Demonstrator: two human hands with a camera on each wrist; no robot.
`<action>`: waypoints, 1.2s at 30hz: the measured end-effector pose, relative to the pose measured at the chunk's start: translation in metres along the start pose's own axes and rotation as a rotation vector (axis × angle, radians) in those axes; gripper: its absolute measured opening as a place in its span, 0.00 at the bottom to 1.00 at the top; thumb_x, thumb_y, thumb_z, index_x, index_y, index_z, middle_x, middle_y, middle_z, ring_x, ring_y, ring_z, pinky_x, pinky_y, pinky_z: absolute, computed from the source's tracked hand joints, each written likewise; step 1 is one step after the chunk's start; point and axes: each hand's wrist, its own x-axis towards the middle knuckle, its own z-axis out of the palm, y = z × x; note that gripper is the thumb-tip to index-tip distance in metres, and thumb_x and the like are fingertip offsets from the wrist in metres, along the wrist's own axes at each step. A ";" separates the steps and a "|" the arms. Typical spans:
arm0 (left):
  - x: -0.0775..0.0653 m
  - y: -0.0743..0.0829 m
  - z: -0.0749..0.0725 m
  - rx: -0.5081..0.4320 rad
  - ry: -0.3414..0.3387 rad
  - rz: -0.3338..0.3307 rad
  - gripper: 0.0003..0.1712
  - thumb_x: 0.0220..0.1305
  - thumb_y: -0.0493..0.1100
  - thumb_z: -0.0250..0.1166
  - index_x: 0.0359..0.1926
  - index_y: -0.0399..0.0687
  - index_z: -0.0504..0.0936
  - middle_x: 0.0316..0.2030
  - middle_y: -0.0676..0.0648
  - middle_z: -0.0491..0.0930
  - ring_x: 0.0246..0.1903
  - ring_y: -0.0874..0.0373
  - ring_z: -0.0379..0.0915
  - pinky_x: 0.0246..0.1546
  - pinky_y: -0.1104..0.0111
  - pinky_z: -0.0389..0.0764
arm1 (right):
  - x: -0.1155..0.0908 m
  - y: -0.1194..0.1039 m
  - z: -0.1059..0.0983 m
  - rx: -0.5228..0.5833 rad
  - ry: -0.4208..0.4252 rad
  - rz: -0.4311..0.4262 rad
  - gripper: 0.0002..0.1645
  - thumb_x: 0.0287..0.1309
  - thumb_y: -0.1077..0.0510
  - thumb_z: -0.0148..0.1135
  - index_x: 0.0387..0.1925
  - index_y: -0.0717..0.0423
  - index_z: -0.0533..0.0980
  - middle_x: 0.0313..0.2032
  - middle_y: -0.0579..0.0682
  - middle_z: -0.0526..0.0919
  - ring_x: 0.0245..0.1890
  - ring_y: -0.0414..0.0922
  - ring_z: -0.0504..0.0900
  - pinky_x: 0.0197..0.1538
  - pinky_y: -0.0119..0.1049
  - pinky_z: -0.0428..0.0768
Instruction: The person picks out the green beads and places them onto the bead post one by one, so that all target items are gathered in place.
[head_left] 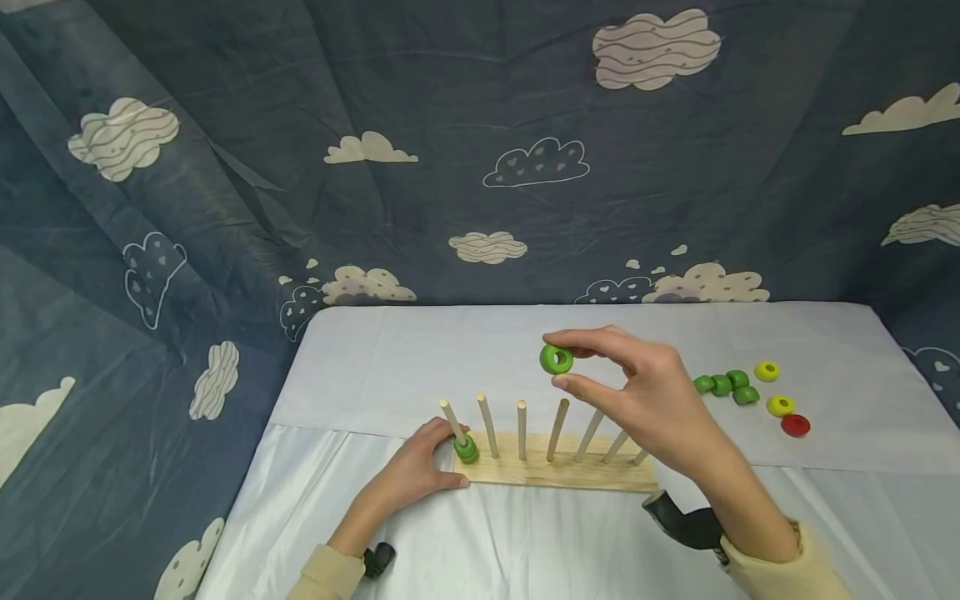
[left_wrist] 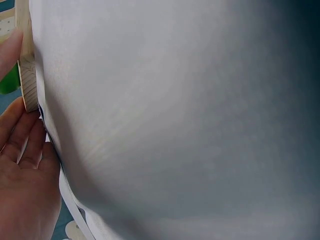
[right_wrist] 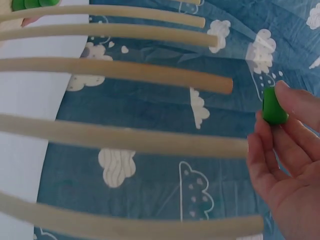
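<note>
My right hand (head_left: 656,400) pinches a green wooden ring (head_left: 546,367) between thumb and fingertips, raised above the pegs with its hole facing the head camera. The right wrist view shows that ring (right_wrist: 274,107) side-on, out past the peg tips. A wooden peg board (head_left: 525,472) with a row of several upright pegs lies across the table. Green rings (head_left: 467,452) are stacked low on its leftmost peg. My left hand (head_left: 416,471) grips the board's left end, thumb at the front edge and fingers behind. The left wrist view shows the fingers against the end grain (left_wrist: 30,85).
To the right on the white-covered table (head_left: 420,358) lie several loose green rings (head_left: 738,379), partly behind my right hand, two yellow rings (head_left: 781,406) and a red piece (head_left: 796,426). A dark cloth with clouds (head_left: 450,100) hangs behind the table. Black wrist devices (head_left: 686,525) extend below my hands.
</note>
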 end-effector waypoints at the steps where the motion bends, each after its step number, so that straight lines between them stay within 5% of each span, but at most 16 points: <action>1: 0.000 0.000 0.000 0.000 0.000 0.003 0.40 0.48 0.50 0.80 0.62 0.56 0.75 0.56 0.58 0.72 0.63 0.57 0.65 0.64 0.56 0.67 | 0.001 -0.001 0.001 0.001 -0.007 -0.001 0.29 0.49 0.65 0.75 0.55 0.46 0.80 0.48 0.38 0.82 0.48 0.36 0.80 0.56 0.29 0.76; 36: -0.001 -0.001 0.000 -0.023 -0.005 0.003 0.40 0.48 0.50 0.79 0.63 0.55 0.74 0.55 0.59 0.72 0.63 0.58 0.65 0.65 0.56 0.67 | 0.029 -0.020 0.051 0.081 -0.125 -0.069 0.22 0.56 0.62 0.72 0.53 0.46 0.80 0.49 0.34 0.80 0.48 0.36 0.79 0.53 0.36 0.78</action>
